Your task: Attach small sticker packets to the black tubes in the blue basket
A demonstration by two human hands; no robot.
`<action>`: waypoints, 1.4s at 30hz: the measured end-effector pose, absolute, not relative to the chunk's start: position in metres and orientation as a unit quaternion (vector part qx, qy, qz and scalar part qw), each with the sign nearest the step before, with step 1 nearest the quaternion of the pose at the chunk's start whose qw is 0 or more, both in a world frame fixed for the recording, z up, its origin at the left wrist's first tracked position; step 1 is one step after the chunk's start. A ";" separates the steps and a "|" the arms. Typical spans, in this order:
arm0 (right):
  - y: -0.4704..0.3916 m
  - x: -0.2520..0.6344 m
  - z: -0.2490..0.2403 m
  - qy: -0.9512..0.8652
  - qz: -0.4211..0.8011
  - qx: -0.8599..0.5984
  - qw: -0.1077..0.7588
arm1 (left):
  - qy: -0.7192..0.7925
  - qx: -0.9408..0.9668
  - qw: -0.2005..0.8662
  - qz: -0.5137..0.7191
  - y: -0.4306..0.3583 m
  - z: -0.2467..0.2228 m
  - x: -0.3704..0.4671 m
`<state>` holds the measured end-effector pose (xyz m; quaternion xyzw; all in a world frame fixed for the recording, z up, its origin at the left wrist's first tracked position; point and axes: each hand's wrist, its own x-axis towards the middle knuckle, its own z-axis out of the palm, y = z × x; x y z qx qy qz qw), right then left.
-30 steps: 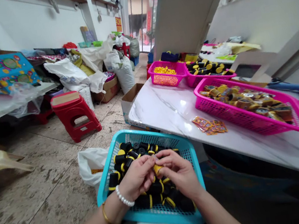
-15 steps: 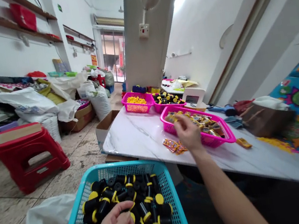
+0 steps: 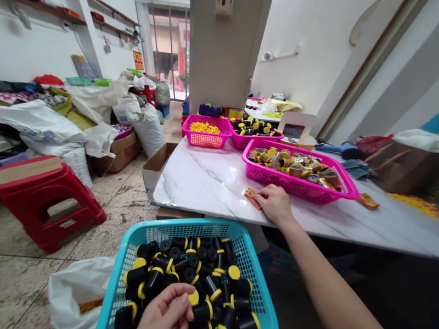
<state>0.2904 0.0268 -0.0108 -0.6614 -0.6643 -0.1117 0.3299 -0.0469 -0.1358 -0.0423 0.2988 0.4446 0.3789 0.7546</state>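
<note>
My left hand (image 3: 161,321) hovers over a turquoise basket (image 3: 257,270). Its fingers are curled, thumb close to the index finger; what they hold, if anything, is hidden. Black cylinders with yellow rims or caps (image 3: 211,287) lie jumbled in the basket below. On the white table, my right hand (image 3: 274,203) has its fingertips closed on small orange printed labels (image 3: 251,197), whose pile is partly covered by the hand. Just beyond it stands a pink basket (image 3: 347,180) of cylinders wrapped in gold-brown labels (image 3: 286,162).
Further back on the marble-patterned table (image 3: 210,185) are a pink basket of yellow pieces (image 3: 204,128) and another of black-and-yellow cylinders (image 3: 255,125). A red stool (image 3: 45,197) and a white sack (image 3: 69,305) stand on the floor at left. An orange piece (image 3: 367,200) lies at right.
My right hand has come down from the pink basket to the orange labels, leaving a wrapped cylinder behind. My left hand stays over the turquoise basket. The view has tilted down slightly.
</note>
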 end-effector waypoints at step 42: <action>0.048 0.189 0.012 -0.722 -0.050 -0.625 0.294 | 0.517 0.363 0.615 0.472 -0.112 -0.040 -0.055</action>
